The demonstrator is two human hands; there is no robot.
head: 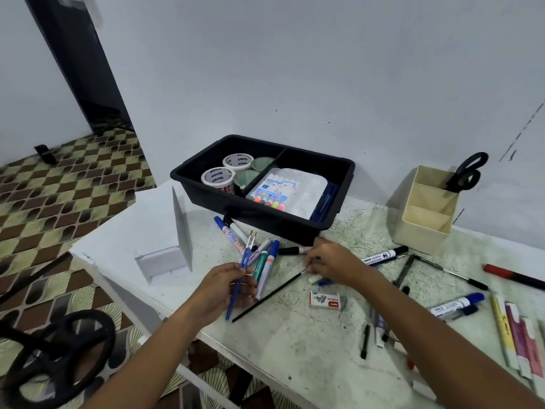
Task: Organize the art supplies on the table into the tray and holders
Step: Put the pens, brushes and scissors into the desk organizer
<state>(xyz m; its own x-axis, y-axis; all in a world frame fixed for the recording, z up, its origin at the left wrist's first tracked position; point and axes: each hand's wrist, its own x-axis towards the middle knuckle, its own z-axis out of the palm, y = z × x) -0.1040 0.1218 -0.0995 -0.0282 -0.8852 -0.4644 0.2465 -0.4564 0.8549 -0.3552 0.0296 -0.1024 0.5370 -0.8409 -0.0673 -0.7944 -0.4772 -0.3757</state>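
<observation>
Left hand (227, 286) grips two blue paintbrushes (240, 278) | right hand (333, 262) pinches black paintbrush (265, 296) tip | markers (262, 261) between hands | staples box (324, 299) near | black tray (206, 187) behind

At lower centre of the frame the left hand (221, 286) grips two blue paintbrushes (241, 272), bristles pointing up. Just right of it, the right hand (330, 262) pinches the tip end of a thin black brush (267, 296) lying slantwise on the white table (295, 343). Markers (262, 262) lie heaped between the hands. Above them sits the black tray (262, 214), holding tape rolls (217, 176) and a colour pen pack (272, 191). At right stands a cream holder (424, 214) with black scissors (466, 172).
</observation>
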